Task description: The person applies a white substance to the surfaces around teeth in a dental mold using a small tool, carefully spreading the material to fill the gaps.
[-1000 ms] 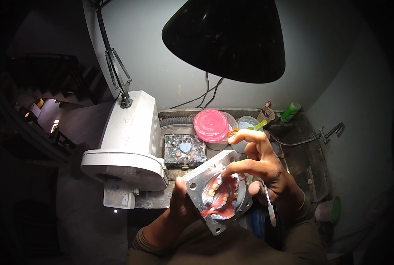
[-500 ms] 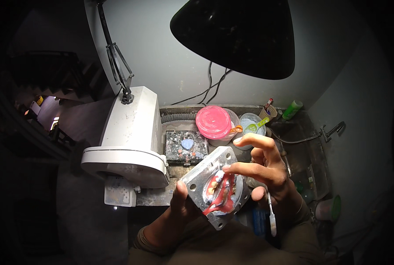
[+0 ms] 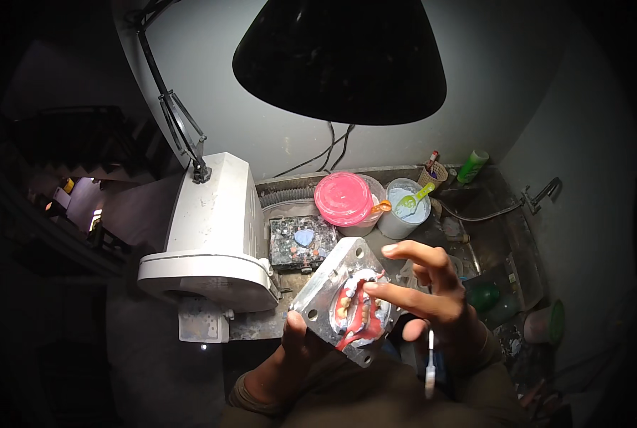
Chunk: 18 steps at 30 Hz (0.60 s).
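Note:
My left hand [image 3: 294, 341] grips a grey metal denture flask [image 3: 324, 291] by its near left edge, tilted up toward me. Set in the flask is a dental cast [image 3: 340, 327] with pinkish-red material and several teeth, white and bluish around them. Over it reaches my right hand [image 3: 438, 294], with one fingertip at the upper part of the red material and another finger raised off it. A slim metal hand tool [image 3: 430, 367] with a flat pale tip hangs down from my right hand; where the fingers hold it is hidden.
Behind the flask stand a tub with a pink lid [image 3: 343, 198] and a bucket of pale powder [image 3: 404, 222] with a green scoop [image 3: 413, 204]. A speckled dark box [image 3: 286, 246] and a white machine [image 3: 215, 228] are left. A black lamp [image 3: 340, 64] hangs overhead; a sink tap [image 3: 539, 196] is right.
My view has shifted a little, so the lamp sits further left. The right fingertip stays at the red material, and the hand tool hangs more upright and lower.

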Available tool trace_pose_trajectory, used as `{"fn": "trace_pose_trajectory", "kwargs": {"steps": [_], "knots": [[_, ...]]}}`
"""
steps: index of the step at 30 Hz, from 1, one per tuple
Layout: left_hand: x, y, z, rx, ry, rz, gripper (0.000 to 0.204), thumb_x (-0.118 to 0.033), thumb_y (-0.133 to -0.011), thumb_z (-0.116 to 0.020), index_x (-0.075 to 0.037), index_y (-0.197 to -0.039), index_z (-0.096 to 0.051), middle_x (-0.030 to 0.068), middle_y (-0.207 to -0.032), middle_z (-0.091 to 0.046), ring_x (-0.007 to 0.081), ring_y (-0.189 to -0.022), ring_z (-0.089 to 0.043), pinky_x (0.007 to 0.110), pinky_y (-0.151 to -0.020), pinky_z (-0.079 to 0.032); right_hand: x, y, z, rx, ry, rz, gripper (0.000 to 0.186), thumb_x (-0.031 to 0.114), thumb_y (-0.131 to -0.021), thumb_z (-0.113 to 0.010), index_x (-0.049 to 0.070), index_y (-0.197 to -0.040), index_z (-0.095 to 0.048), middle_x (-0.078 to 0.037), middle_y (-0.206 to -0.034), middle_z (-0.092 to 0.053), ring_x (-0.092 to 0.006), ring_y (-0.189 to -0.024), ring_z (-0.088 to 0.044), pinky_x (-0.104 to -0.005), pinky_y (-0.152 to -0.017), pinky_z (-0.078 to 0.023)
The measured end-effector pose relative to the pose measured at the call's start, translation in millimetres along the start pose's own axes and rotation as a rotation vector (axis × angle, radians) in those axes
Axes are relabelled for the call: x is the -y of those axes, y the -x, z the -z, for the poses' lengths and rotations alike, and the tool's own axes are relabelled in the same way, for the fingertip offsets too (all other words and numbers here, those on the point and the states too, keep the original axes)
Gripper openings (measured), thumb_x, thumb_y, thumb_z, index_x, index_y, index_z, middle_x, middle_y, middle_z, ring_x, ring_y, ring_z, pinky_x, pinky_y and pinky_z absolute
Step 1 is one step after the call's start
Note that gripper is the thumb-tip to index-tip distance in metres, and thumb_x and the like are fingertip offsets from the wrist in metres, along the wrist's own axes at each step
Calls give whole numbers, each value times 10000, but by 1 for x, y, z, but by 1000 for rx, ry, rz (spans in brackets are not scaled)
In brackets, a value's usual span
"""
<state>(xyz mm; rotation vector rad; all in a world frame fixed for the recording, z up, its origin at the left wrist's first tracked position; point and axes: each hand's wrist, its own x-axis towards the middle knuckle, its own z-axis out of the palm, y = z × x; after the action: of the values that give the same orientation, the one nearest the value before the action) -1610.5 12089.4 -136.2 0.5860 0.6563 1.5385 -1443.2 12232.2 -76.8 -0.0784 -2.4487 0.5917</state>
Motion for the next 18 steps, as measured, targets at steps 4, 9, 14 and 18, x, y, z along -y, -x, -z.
{"fn": "trace_pose_trajectory", "kwargs": {"steps": [4, 9, 14, 18], "knots": [[6, -3, 3, -1, -36, -31, 1448, -973, -612, -604, 1, -1597, -183, 232, -1561, -362, 346, -1416, -437, 484, -1179, -384, -2, 20, 8, -269, 14, -187, 742, 666, -1020, -370, 43, -1121, -760, -170, -1282, -531, -163, -902, -484, -307, -762, -408], [23, -14, 8, -9, 12, -78, 1463, -929, -606, -672, -8, -1607, -135, 257, -1549, -374, 351, -1398, -468, 486, -1155, -420, -11, 34, 3, -307, -8, -233, 806, 674, -1038, -303, -6, -1109, -730, -207, -1210, -555, -188, -878, -534, -301, -763, -429], [54, -28, 30, 153, -17, -194, 1403, -595, -660, -886, 18, -1602, -47, 240, -1616, -233, 369, -1479, -323, 504, -1197, -297, -26, 36, -5, -465, -98, -271, 978, 750, -1002, -122, -12, -1045, -734, -201, -1130, -634, -171, -786, -552, -295, -700, -437], [85, -55, 68, 185, -784, -732, 1533, -640, -630, -898, -65, -1605, 136, 291, -1626, -126, 455, -1491, -243, 587, -1185, -244, -41, 64, 16, -348, -357, -260, 979, 782, -970, -160, -26, -979, -712, -183, -924, -693, -163, -732, -637, -271, -623, -490]]}}
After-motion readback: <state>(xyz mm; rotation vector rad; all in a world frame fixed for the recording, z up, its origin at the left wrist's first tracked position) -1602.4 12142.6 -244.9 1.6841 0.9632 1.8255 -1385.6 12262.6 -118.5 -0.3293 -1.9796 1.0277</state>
